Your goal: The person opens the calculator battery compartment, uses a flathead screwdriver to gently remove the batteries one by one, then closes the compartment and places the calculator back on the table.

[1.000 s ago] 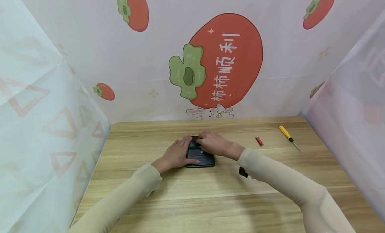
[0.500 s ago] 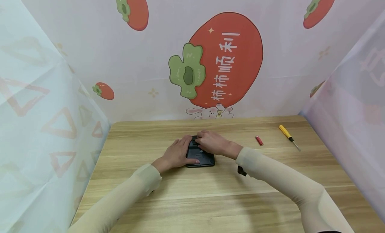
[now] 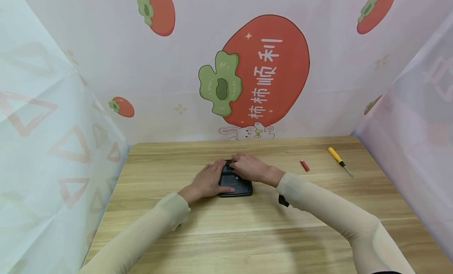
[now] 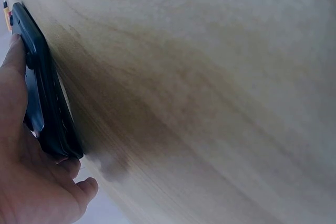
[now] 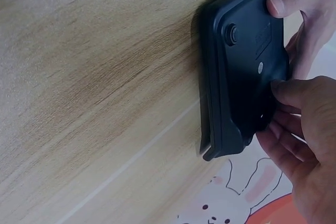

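A black calculator [image 3: 240, 188] lies with its back up on the table, its wedge-shaped end away from me. My left hand [image 3: 206, 180] holds it along the left side, the thumb lying across the back near the closer end. My right hand [image 3: 252, 168] is on the far end, its curled fingers covering much of that part. In the right wrist view, my right thumb presses on the calculator's back [image 5: 247, 64] and the fingertips bend round the raised end. What lies beneath those fingertips is hidden. The left wrist view shows the calculator's side edge [image 4: 50, 98] beside my left hand [image 4: 39, 182].
To the right on the wooden table [image 3: 219, 242] lies a small red battery [image 3: 305, 165]. Farther right is a screwdriver [image 3: 340, 162] with a yellow handle. Printed cloth walls [image 3: 170, 89] stand at the back and on both sides.
My right forearm has shifted very slightly to the left, while the fingers stay on the far end. The left hand and the calculator have kept their places.
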